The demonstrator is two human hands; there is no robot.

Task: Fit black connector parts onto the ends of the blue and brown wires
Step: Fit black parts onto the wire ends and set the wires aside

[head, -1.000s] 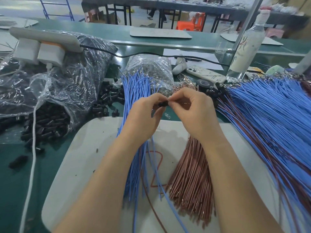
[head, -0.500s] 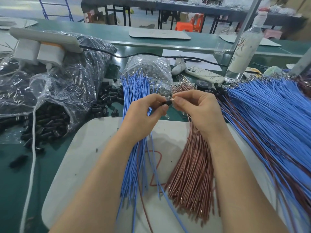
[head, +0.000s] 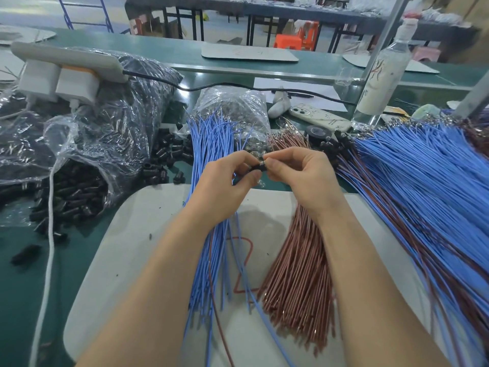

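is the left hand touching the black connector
Touching. The head view shows the left hand pinching the black connector between thumb and forefinger, with no gap; the right hand pinches a metal wire end at its other side.

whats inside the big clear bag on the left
The clear bag holds black connector parts, spilling from its mouth onto the green bench. Crinkled plastic and glare hide how full it is.

Light was bright and even; soft shadows lay under the hands on the white board (head: 137,234), whose edges bowed with wide-angle distortion.
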